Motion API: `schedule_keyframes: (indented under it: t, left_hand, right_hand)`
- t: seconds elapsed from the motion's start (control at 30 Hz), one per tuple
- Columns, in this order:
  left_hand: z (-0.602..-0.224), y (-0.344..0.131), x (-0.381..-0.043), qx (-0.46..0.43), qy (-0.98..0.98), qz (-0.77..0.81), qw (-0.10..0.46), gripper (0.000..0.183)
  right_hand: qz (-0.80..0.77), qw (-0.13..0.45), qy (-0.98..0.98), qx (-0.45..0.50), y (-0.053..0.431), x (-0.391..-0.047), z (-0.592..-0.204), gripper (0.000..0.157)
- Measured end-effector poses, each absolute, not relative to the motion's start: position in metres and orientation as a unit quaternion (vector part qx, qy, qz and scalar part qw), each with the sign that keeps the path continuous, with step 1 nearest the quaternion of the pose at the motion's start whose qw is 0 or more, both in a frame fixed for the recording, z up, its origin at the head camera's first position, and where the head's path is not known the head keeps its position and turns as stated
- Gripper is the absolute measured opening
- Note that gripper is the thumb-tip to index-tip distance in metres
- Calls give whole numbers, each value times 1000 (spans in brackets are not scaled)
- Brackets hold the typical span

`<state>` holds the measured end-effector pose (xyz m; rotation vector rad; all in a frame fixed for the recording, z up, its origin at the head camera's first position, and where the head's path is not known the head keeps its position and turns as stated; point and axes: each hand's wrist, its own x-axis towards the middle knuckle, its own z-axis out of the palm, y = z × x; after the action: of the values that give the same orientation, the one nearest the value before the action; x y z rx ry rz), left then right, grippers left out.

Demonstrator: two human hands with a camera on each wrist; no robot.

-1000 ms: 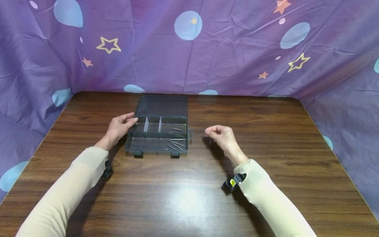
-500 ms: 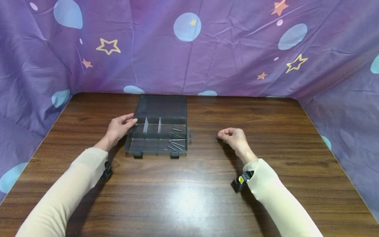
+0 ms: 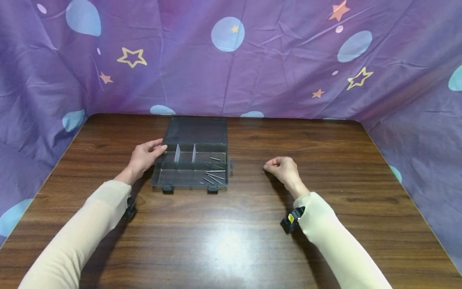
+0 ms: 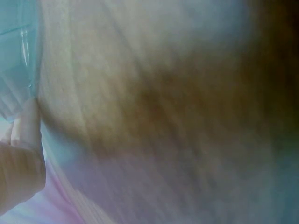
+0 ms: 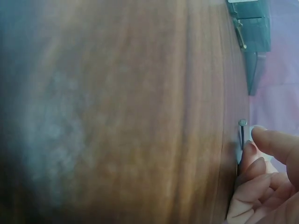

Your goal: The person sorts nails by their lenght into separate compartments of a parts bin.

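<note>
A clear grey plastic storage box (image 3: 191,187) lies with its lid (image 3: 198,130) folded back. My left hand (image 3: 143,157) holds its left edge near the hinge, the thumb at the rim. In the left wrist view the fingers (image 4: 29,126) meet the box wall (image 4: 18,51). To the right of the box, my right hand (image 3: 284,169) pinches a small nail (image 5: 242,130) between thumb and fingertips, its round head showing. Several thin metal rods (image 3: 215,176) lie in the right part of the front compartment, and a few small metal pieces (image 3: 215,159) behind them.
Two thin dividers (image 3: 177,153) split the back row of the box. Two dark latches (image 3: 167,188) stick out along its front. The brown wood-grain table (image 3: 231,224) reaches back to a purple cloth (image 3: 281,60) with stars and planets.
My right hand has moved to the right, away from the box, and the nail now shows below its fingertips. The left hand stays at the box's edge.
</note>
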<state>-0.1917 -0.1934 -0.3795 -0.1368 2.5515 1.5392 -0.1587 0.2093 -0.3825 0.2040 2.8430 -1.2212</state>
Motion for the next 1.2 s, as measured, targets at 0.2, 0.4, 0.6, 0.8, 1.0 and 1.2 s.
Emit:
schedule_keyframes:
  t: [0.2,0.4,0.6,0.8,1.0,1.2]
  left_hand:
    - [-380,-194,-192,-48,851,517,79,55]
    - [-381,-193,-193,-52,850,518,78,55]
    - [-380,-193,-193,-52,851,516,84,55]
    - [-381,-193,-193,-55,849,519,83,56]
    - [-381,-193,-191,-53,852,516,75,55]
    - [-380,-192,-191,-52,851,518,74,55]
  right_hand:
    - [-357,19,932,54,206,-160,-380,19]
    - [-329,23,943,48,205,-162,-380,17]
    - [-318,42,946,38,206,-162,-379,15]
    - [-341,84,936,33,206,-162,-377,13]
    - [-325,95,941,22,206,-161,-375,10]
    - [-315,96,944,25,206,-162,-375,10]
